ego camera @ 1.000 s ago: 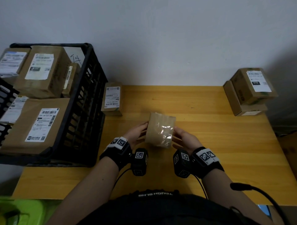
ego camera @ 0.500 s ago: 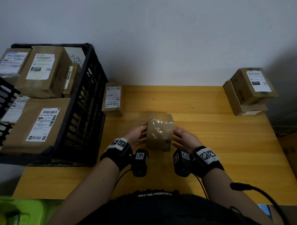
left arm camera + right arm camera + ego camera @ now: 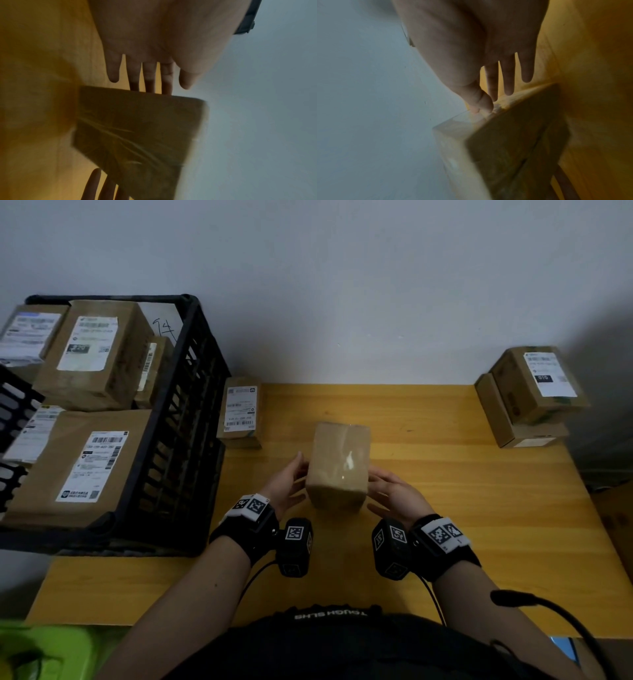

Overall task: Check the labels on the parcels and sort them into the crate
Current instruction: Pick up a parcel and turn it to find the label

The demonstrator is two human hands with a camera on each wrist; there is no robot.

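Cardboard parcel mid-desk, between straight fingers: left hand and right hand flank it, fingertips apparently touching its sides.

Both forearms reach forward side by side, each wrist wrapped in a black strap carrying a marker-covered camera block. The left hand and the right hand face each other palm to palm with a gap between them. Their fingers are straight and slightly spread. The left fingers extend flat, fingertips forward. The right thumb bends at its tip while the right fingers stay extended.
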